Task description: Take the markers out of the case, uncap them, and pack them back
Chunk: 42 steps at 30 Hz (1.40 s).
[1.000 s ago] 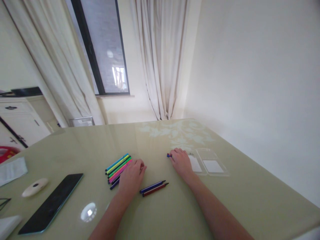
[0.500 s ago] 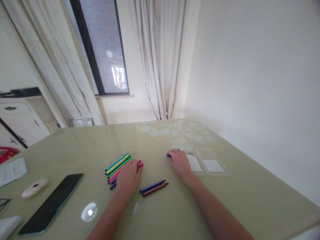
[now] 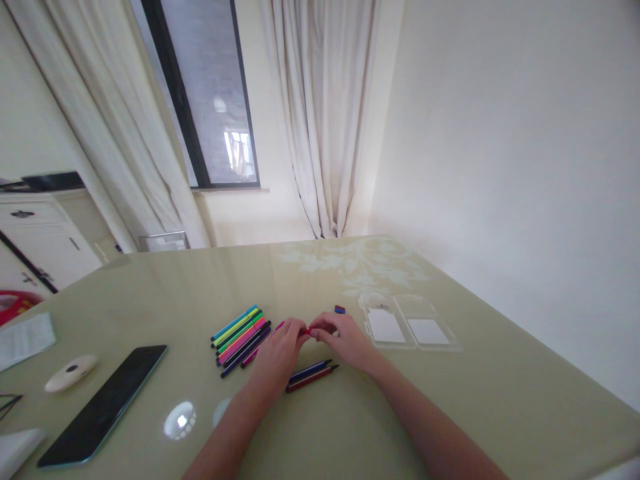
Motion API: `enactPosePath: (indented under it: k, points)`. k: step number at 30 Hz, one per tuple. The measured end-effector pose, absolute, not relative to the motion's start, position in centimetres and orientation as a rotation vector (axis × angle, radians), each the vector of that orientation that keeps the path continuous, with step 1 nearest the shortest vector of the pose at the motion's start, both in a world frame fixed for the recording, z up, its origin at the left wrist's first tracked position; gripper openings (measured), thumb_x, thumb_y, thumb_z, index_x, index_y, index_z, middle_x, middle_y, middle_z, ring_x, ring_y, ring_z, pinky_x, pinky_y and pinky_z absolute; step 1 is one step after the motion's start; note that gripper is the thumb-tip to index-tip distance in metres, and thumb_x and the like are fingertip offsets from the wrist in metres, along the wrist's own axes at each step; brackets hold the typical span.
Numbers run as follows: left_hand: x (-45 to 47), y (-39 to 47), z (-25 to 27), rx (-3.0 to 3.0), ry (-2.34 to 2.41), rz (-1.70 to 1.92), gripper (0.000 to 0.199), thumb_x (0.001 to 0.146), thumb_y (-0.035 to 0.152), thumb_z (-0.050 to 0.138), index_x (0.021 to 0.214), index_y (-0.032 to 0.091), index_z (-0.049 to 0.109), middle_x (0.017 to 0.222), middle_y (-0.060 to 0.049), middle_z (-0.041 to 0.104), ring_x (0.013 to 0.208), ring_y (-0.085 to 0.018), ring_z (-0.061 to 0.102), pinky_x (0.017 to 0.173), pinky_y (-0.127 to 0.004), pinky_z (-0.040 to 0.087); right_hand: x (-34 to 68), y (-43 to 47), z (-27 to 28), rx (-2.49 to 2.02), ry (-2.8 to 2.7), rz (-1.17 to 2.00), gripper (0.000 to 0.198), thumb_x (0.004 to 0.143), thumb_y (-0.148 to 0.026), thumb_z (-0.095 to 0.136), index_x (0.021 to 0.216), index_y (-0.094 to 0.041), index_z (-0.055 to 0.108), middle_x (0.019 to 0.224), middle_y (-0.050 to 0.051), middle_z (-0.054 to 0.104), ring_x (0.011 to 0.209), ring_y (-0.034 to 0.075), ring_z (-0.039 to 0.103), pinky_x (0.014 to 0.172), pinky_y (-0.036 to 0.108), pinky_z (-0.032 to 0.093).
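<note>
One wide, glossy olive-green table [image 3: 450,413] fills the lower half of my view, with a pale flower pattern printed towards its far end. On it at about eight o'clock from my hands lies a flat black tablet with a teal edge [image 3: 103,405], and just past that, at nine o'clock, a small oval white device [image 3: 69,373]. At two o'clock from my hands sits an open clear plastic case with two white inserts [image 3: 409,327].

My left hand [image 3: 278,360] and my right hand [image 3: 343,341] meet near the middle of the table, fingertips almost touching. Between them I pinch a thin pink felt-tip pen with a red end [image 3: 280,328]: my left fingers close on it near its red end and my right fingertips grip that red end from the other side. The pen's pink barrel runs off towards eight o'clock, low over the table; whether it touches the surface I cannot tell.

Just beside that pen, at nine o'clock from my left hand, a row of coloured felt-tip pens [image 3: 239,333] lies side by side: blue, yellow-green, green, pink and dark ones. At six o'clock, right under my hands, two more pens, one dark blue and one dark red [image 3: 313,375], lie together. A tiny blue pen cap [image 3: 340,309] rests alone at twelve o'clock from my right hand, well clear of my fingers.
</note>
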State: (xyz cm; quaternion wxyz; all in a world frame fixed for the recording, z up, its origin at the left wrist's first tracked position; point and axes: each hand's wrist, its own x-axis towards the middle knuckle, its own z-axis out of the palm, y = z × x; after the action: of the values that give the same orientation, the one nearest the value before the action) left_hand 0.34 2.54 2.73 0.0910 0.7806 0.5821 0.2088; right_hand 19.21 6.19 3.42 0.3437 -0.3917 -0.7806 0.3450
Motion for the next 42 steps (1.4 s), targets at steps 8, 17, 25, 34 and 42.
enactPosePath:
  k: [8, 17, 25, 34, 42]
  points:
    - [0.4, 2.1, 3.0, 2.444, 1.721, 0.627, 0.028, 0.109, 0.035, 0.039, 0.111, 0.024, 0.064, 0.105, -0.004, 0.073, 0.095, -0.021, 0.070, 0.076, -0.029, 0.047, 19.8, 6.8, 3.4, -0.914, -1.786, 1.120, 0.019, 0.088, -0.037, 0.073, 0.091, -0.018, 0.075, 0.079, 0.003, 0.076, 0.075, 0.018, 0.070, 0.072, 0.029, 0.053]
    - [0.5, 1.9, 3.9, 2.455, 1.810, 0.449, 0.034, 0.109, 0.042, 0.035, 0.117, 0.031, 0.066, 0.095, -0.001, 0.077, 0.084, -0.021, 0.073, 0.062, -0.026, 0.040, 19.8, 6.9, 3.1, -0.850, -1.743, 1.219, 0.023, 0.086, -0.041, 0.075, 0.087, -0.018, 0.076, 0.078, 0.003, 0.074, 0.073, 0.016, 0.068, 0.072, 0.029, 0.053]
    - [0.3, 2.0, 2.8, 2.278, 1.796, 0.494, 0.038, 0.105, 0.041, 0.045, 0.138, 0.024, 0.051, 0.128, -0.010, 0.069, 0.117, -0.026, 0.066, 0.089, -0.034, 0.049, 20.8, 7.6, 3.2, -0.987, -1.755, 1.013, 0.018, 0.088, -0.037, 0.070, 0.093, -0.020, 0.073, 0.087, 0.005, 0.078, 0.079, 0.018, 0.071, 0.075, 0.030, 0.055]
    - [-1.2, 2.6, 2.7, 2.094, 1.518, 0.625, 0.015, 0.095, 0.030, 0.052, 0.097, 0.020, 0.063, 0.099, -0.006, 0.072, 0.091, -0.021, 0.066, 0.082, -0.033, 0.050, 22.9, 8.5, 2.6, -1.544, -2.074, 0.377, 0.007, 0.090, -0.022, 0.064, 0.090, -0.022, 0.071, 0.087, 0.004, 0.078, 0.079, 0.019, 0.070, 0.072, 0.028, 0.047]
    - [-1.2, 2.1, 4.2, 2.011, 1.381, 0.506, 0.023, 0.089, 0.038, 0.061, 0.092, 0.020, 0.074, 0.087, -0.001, 0.073, 0.078, -0.017, 0.063, 0.069, -0.027, 0.045, 22.5, 8.4, 2.6, -1.678, -2.201, 0.066, 0.010, 0.094, -0.022, 0.062, 0.090, -0.021, 0.071, 0.097, 0.008, 0.073, 0.093, 0.024, 0.066, 0.080, 0.032, 0.044]
